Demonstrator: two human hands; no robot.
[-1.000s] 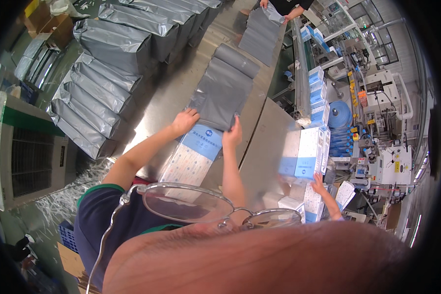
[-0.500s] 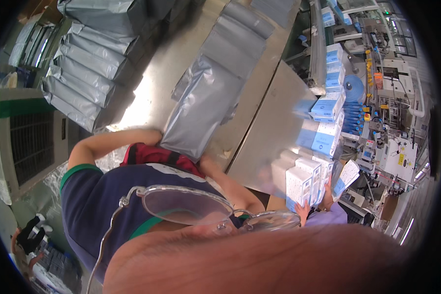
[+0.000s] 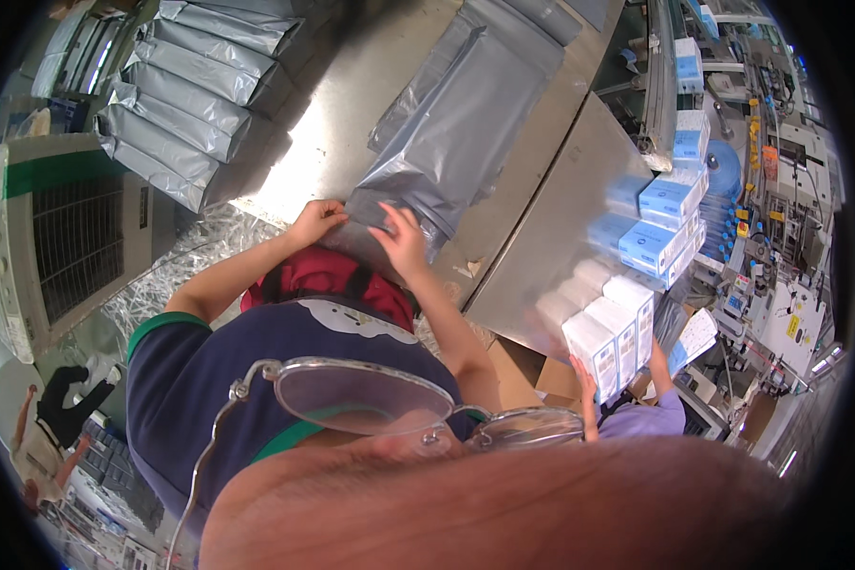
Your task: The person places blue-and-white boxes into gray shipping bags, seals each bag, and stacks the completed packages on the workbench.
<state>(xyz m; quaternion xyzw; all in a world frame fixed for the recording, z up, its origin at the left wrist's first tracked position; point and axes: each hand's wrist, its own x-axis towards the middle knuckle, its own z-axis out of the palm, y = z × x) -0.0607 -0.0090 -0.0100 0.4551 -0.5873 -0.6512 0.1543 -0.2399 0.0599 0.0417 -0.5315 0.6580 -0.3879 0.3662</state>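
A large grey plastic mailing bag [image 3: 465, 114] lies on the metal table in front of me, its near end at the table's edge. My left hand [image 3: 321, 220] is at the near left corner of this bag, fingers pinched together on its edge. Over the near end, my right hand [image 3: 401, 239] has its fingers apart, with the fingertips at the folded plastic. Between the two hands a darker grey flap [image 3: 366, 204] shows. Whatever the bag holds is hidden.
Several filled grey bags [image 3: 176, 114] stand in a row at the left. Shredded plastic [image 3: 185, 275] lies below the table beside a grilled machine [image 3: 76, 228]. To the right, a co-worker's hands hold white boxes [image 3: 613, 328] near blue-and-white boxes [image 3: 670, 199] and machinery.
Both my hands have come up from the bag's near edge onto its end, and the flap there now shows. The co-worker's group of white boxes has shifted, and the whole view has tilted slightly.
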